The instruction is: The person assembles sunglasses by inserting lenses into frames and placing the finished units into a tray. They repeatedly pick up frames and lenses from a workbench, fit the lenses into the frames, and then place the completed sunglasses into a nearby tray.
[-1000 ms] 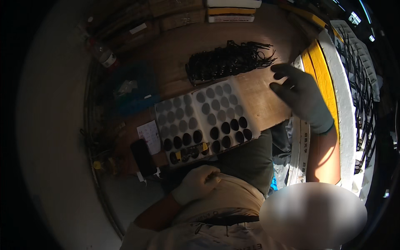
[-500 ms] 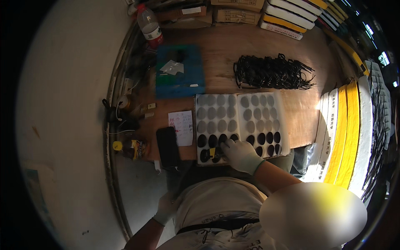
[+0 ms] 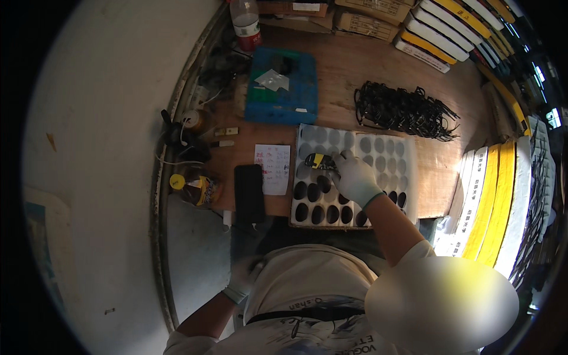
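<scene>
Pinching right hand (image 3: 357,178): black-and-yellow item (image 3: 318,160), over pale tray (image 3: 412,171) of dark discs (image 3: 317,213).
Left hand (image 3: 241,274): beside shirt (image 3: 313,275); finger pose cannot be told.

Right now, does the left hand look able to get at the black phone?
Probably yes: the left hand is off the table, but the black phone lies uncovered at its near edge, with nothing visibly between them.

Workshop, prob.: wooden bench (image 3: 334,56) w/ cardbd boxes (image 3: 368,25).
</scene>
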Demonstrator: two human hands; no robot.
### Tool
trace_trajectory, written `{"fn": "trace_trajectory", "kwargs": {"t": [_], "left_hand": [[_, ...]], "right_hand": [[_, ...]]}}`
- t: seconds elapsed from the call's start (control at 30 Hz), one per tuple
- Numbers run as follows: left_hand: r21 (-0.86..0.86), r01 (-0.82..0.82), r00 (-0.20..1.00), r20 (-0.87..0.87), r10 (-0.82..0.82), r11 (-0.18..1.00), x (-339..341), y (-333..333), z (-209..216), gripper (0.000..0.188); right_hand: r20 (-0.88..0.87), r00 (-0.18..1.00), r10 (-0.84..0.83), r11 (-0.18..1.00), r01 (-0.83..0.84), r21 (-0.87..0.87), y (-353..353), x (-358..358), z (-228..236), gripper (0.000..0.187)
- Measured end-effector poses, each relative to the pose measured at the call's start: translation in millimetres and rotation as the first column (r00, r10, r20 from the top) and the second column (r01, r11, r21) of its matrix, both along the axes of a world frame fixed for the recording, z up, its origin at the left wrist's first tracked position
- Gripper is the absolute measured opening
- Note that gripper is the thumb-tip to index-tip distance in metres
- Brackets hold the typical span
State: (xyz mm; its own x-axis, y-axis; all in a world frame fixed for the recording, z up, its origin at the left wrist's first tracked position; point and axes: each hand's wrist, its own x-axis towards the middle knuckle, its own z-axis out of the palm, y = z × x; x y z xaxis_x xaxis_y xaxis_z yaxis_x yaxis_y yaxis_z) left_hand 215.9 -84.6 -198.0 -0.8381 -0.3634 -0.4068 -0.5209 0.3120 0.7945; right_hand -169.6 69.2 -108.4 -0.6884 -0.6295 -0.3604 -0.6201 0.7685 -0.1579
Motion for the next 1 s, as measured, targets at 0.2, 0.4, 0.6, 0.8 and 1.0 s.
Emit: {"fn": "trace_trajectory", "kwargs": {"t": [0.2, 0.4, 0.6, 0.8, 1.0], "left_hand": [[-0.001, -0.056, 0.998, -0.017, 0.056, 0.998, -2.3, 4.6, -4.3, 0.032], [-0.002, -0.053, 0.999, -0.005, 0.053, 0.999, -17.0, 6.7, -0.5, 0.033], [0.036, -0.061, 0.998, -0.006, 0.061, 0.998, -23.7, 3.2, -2.5, 0.034], [-0.042, -0.084, 0.995, 0.046, 0.086, 0.996, -20.2, 3.3, 0.9, 0.036], [-0.04, -0.081, 0.997, 0.009, 0.081, 0.996, -29.1, -3.2, 41.6, 0.034]], "right_hand": [[-0.037, 0.99, 0.139, 0.975, -0.143, -0.172, 9.6, 4.3, -15.4, 0.047], [0.116, 0.974, 0.192, 0.981, -0.194, 0.003, 7.2, 32.2, -2.7, 0.051], [0.107, 0.977, 0.184, 0.98, -0.191, 0.058, 13.5, 33.3, -10.6, 0.05], [0.086, 0.97, 0.227, 0.965, -0.212, -0.157, 49.8, 34.2, 4.1, 0.051], [0.13, 0.951, 0.281, 0.958, -0.27, -0.096, 126.8, 40.4, 32.6, 0.069]]}}
